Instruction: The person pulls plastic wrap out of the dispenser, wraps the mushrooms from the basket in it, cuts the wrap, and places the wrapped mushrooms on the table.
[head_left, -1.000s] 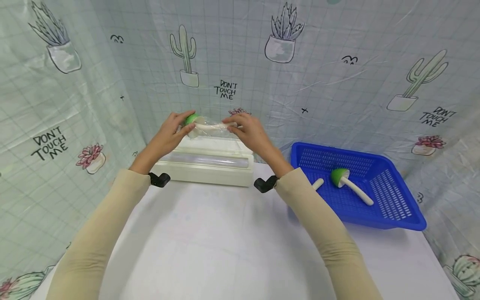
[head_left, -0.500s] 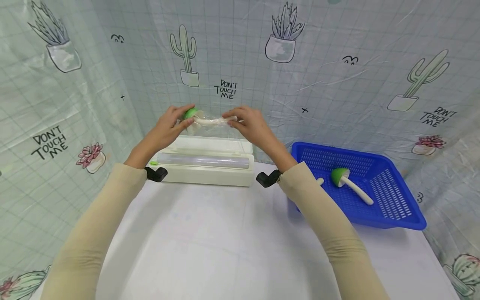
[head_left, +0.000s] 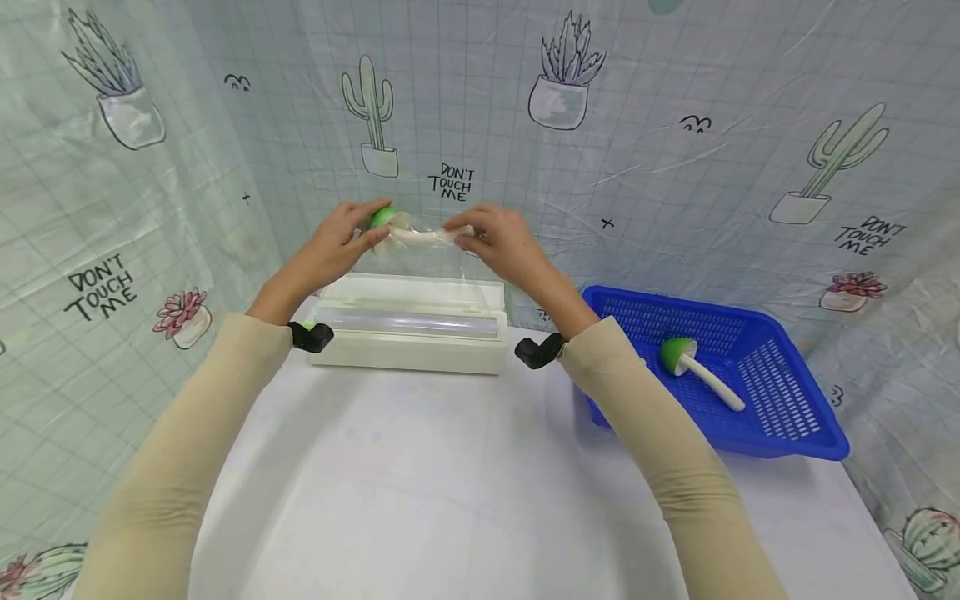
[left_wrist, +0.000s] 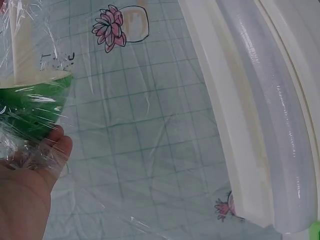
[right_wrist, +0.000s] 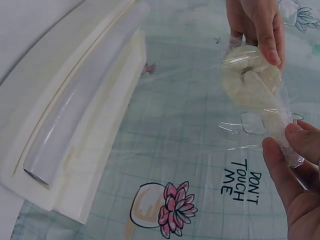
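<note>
You raise a green-capped mushroom (head_left: 414, 237) in both hands above the table (head_left: 420, 475), its cap to your left and its pale stem running almost level to your right. Your left hand (head_left: 336, 247) grips the cap between thumb and fingers, while your right hand (head_left: 498, 243) pinches the far end of the stem — both hands grasping the same piece, neither one released. Clear film (right_wrist: 190, 135) clings in wrinkles around cap and stem, and a sheet of it stretches from the mushroom to the clear roll (head_left: 408, 322) lying in an open white dispenser (head_left: 408, 355), its lid (head_left: 420, 289) tipped back on the far side. The mushroom hangs in the air beyond the dispenser, touching only the film and your fingers. To your right on the table, a blue basket (head_left: 686, 301) with slotted sides holds a second green-capped mushroom (head_left: 709, 381), lying on its side with its stem pointing toward the near right corner; your right sleeve (head_left: 667, 467) crosses in front of the basket's left end. Behind it all hangs a pale checked cloth (head_left: 495, 150) printed with potted cacti and the words "Don't touch me."
</note>
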